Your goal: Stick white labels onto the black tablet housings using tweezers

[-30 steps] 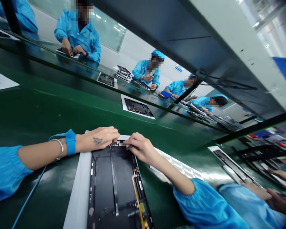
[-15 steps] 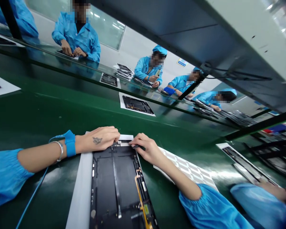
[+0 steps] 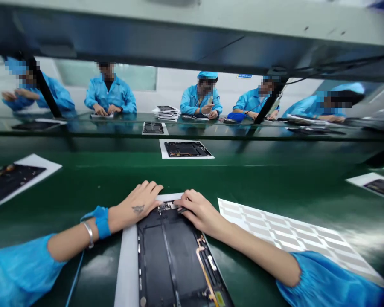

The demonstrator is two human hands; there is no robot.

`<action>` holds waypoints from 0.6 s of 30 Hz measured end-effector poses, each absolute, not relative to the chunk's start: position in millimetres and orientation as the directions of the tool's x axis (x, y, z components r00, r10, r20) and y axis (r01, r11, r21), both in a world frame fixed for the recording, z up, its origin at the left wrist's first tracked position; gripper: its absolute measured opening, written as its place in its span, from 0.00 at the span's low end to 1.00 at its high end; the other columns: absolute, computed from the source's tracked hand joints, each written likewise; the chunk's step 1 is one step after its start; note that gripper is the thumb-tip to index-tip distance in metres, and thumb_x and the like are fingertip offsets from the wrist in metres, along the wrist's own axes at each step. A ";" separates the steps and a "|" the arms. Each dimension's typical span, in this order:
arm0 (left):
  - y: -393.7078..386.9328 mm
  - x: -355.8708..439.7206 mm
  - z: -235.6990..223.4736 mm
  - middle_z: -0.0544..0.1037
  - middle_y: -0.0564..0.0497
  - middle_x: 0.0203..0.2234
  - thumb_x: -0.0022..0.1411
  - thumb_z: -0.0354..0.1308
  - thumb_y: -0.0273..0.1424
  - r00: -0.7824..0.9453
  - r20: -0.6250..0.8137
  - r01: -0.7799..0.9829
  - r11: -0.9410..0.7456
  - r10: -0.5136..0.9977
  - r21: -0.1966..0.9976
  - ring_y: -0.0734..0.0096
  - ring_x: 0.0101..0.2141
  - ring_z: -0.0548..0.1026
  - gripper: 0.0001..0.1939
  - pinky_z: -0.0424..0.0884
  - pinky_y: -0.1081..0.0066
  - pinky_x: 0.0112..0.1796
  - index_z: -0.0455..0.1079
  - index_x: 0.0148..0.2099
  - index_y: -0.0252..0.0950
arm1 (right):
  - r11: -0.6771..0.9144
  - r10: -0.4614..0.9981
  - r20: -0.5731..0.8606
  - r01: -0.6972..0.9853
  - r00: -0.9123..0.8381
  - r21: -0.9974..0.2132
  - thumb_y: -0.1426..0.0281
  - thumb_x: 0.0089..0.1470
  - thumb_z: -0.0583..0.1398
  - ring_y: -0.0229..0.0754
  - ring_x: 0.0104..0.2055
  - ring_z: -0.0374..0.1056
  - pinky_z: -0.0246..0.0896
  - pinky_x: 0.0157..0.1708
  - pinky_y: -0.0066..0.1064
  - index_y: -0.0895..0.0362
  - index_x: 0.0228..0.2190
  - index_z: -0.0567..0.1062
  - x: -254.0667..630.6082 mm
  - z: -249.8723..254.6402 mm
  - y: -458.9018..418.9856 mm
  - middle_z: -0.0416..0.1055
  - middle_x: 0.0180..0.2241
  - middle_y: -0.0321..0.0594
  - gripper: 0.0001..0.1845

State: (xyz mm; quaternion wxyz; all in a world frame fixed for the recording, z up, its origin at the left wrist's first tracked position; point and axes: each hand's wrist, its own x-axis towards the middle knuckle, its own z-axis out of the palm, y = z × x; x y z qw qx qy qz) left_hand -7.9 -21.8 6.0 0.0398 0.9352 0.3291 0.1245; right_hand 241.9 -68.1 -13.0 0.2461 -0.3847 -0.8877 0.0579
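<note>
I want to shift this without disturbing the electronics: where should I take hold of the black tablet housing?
Probably by its long left edge on the black tablet housing, coming from the left. That rim runs straight beside the white paper strip, while the gold flex cable lies toward the right side, and the left hand and right hand occupy the top end.

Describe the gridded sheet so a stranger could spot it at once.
On the green assembly belt, find the black tablet chassis under the right hand. Right of it lies a pale sheet ruled into rows of grey rectangles, unlike the plain white sheets nearby.
</note>
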 end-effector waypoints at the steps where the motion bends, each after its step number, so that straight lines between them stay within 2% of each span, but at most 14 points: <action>1: -23.7 -7.0 7.5 0.71 0.44 0.45 0.75 0.41 0.39 0.742 0.193 0.628 -0.767 0.642 0.133 0.57 0.45 0.68 0.16 0.65 0.58 0.48 0.64 0.52 0.35 | 0.698 0.707 0.441 0.648 -0.553 -0.305 0.78 0.63 0.55 0.46 0.39 0.64 0.60 0.38 0.38 0.56 0.46 0.75 242.8 -13.6 -66.3 0.70 0.37 0.44 0.13; 4: -27.9 -2.9 11.3 0.71 0.47 0.37 0.75 0.40 0.38 0.771 0.145 0.607 -0.784 0.620 0.128 0.61 0.37 0.69 0.16 0.67 0.61 0.44 0.65 0.40 0.37 | 0.706 0.685 0.574 0.605 -0.449 -0.369 0.78 0.63 0.54 0.45 0.39 0.65 0.62 0.38 0.36 0.56 0.42 0.76 246.2 -12.1 -61.5 0.71 0.36 0.43 0.12; 7: -20.7 -5.6 18.3 0.72 0.50 0.33 0.74 0.38 0.37 0.743 0.173 0.633 -0.763 0.647 0.133 0.65 0.33 0.69 0.17 0.69 0.66 0.39 0.63 0.37 0.39 | 0.738 0.632 0.680 0.559 -0.373 -0.379 0.79 0.62 0.54 0.44 0.37 0.65 0.62 0.36 0.35 0.56 0.40 0.76 249.8 0.1 -66.3 0.71 0.33 0.42 0.12; 10: 11.3 -28.7 39.1 0.70 0.54 0.26 0.74 0.38 0.39 0.590 0.268 0.754 -0.638 0.762 0.155 0.68 0.26 0.69 0.16 0.68 0.70 0.31 0.62 0.37 0.40 | 0.781 0.548 0.766 0.534 -0.336 -0.324 0.79 0.62 0.53 0.43 0.36 0.63 0.59 0.35 0.34 0.57 0.42 0.75 249.0 18.3 -87.7 0.71 0.32 0.42 0.13; 11: 27.1 -41.3 49.4 0.71 0.54 0.26 0.74 0.38 0.39 0.511 0.319 0.803 -0.576 0.799 0.156 0.68 0.27 0.70 0.16 0.68 0.70 0.32 0.62 0.38 0.39 | 0.800 0.516 0.780 0.526 -0.355 -0.290 0.79 0.62 0.53 0.43 0.35 0.63 0.57 0.34 0.34 0.57 0.42 0.74 246.8 22.7 -97.5 0.71 0.32 0.42 0.13; 13: 61.2 -70.3 71.9 0.73 0.51 0.31 0.73 0.39 0.37 0.322 0.422 0.893 -0.421 0.847 0.163 0.65 0.34 0.73 0.15 0.69 0.69 0.37 0.65 0.42 0.37 | 0.842 0.445 0.768 0.507 -0.461 -0.184 0.78 0.62 0.52 0.42 0.33 0.61 0.53 0.31 0.35 0.58 0.41 0.73 239.8 25.6 -117.5 0.71 0.31 0.42 0.11; 15: 91.6 -98.8 91.9 0.75 0.47 0.36 0.73 0.40 0.35 0.135 0.493 0.951 -0.252 0.859 0.178 0.61 0.39 0.75 0.15 0.70 0.65 0.41 0.67 0.45 0.35 | 0.871 0.401 0.692 0.484 -0.600 -0.085 0.75 0.64 0.52 0.41 0.30 0.60 0.49 0.30 0.36 0.58 0.38 0.73 231.0 20.3 -133.0 0.69 0.28 0.40 0.09; 18: 120.0 -131.1 107.4 0.75 0.44 0.44 0.72 0.51 0.40 -0.043 0.552 0.978 -0.077 0.832 0.192 0.60 0.44 0.74 0.15 0.72 0.59 0.45 0.69 0.50 0.33 | 0.892 0.389 0.547 0.451 -0.741 -0.023 0.69 0.65 0.56 0.40 0.31 0.60 0.48 0.30 0.35 0.57 0.35 0.73 220.2 5.2 -141.0 0.69 0.28 0.36 0.07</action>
